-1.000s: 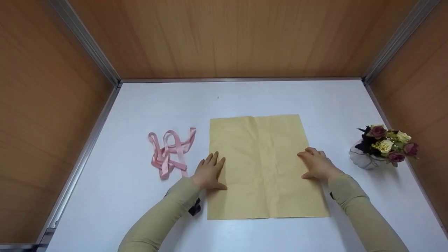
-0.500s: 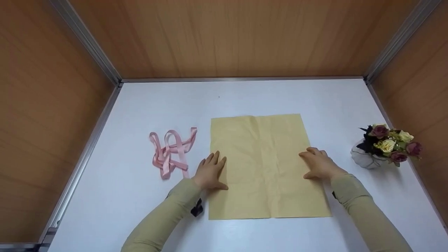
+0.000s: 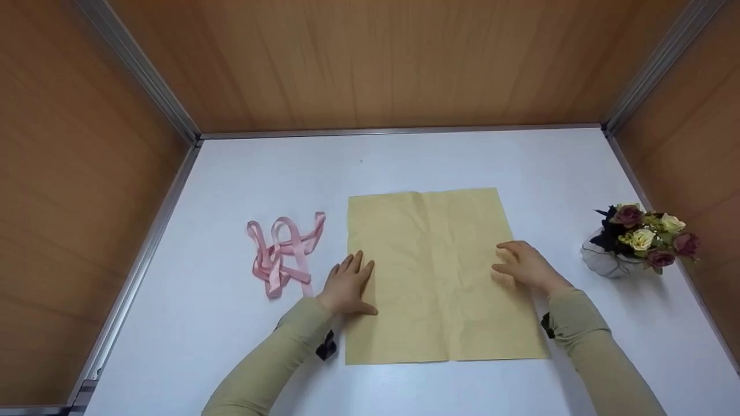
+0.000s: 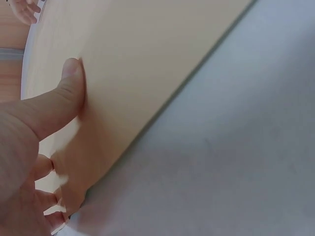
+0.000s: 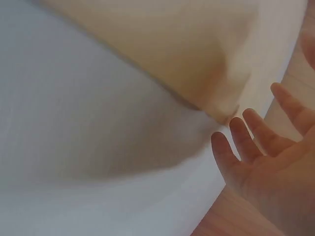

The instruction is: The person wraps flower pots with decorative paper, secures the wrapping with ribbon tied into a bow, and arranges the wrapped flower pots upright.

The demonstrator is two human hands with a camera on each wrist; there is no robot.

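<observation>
A large tan paper sheet [image 3: 399, 266], with a crease down its middle, lies flat in the head view. On its left edge rests my left hand [image 3: 346, 289], fingers spread. In the left wrist view the left thumb [image 4: 59, 103] and fingertips touch the paper [image 4: 142, 54]. My right hand [image 3: 529, 267] is over the paper's right edge with its fingers extended. The right wrist view has that hand [image 5: 275, 162] raised just off the sheet [image 5: 162, 39], holding nothing.
A tangled pink ribbon [image 3: 280, 254] lies left of the paper. At the far right stands a white pot [image 3: 607, 257] of maroon and cream flowers [image 3: 643, 238]. Wood-grain panels [image 3: 370, 63] wall the white table [image 3: 277, 167] at the back and both sides.
My right hand has lifted off the paper's right edge, its thumb shifting up towards the fingers. The left hand stays on the left edge. Paper and ribbon keep their places.
</observation>
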